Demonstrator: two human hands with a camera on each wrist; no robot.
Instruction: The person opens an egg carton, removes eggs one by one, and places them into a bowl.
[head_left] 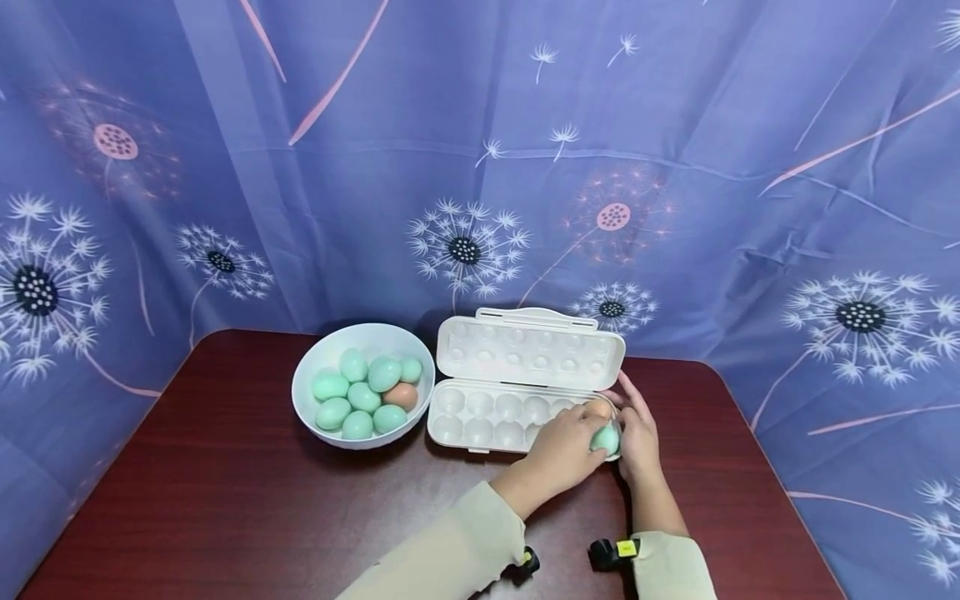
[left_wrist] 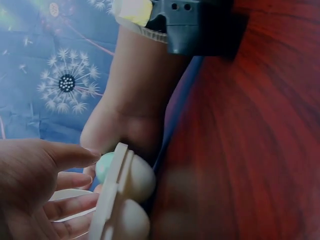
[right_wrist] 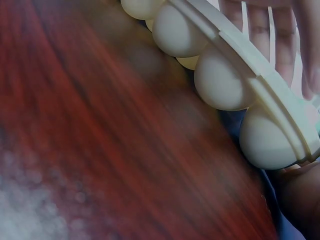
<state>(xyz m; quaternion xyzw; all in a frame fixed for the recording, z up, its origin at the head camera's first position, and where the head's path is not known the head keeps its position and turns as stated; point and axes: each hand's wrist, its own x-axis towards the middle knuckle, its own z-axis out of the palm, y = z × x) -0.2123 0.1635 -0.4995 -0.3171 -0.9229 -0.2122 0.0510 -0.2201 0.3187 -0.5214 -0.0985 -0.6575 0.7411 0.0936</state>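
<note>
My left hand (head_left: 566, 446) reaches over the right end of a white egg carton (head_left: 471, 383), whose lid stands up at the back. Its thumb and fingers pinch a pale green egg (head_left: 605, 441) at the front right cup; in the left wrist view the thumb tip touches that green egg (left_wrist: 104, 168). Behind it sits a brown egg (head_left: 598, 408), partly covered by the fingers. My right hand (head_left: 639, 435) rests against the carton's right end, fingers extended toward the hinge. From the right wrist, the carton's rounded cups (right_wrist: 222, 82) show from below.
Left of the carton stands a white bowl (head_left: 303, 392) with several green eggs (head_left: 365, 397) and one brown egg (head_left: 401, 396). Both rest near the back of a dark red wooden table (head_left: 225, 500). A blue dandelion-print curtain (head_left: 360, 208) hangs behind.
</note>
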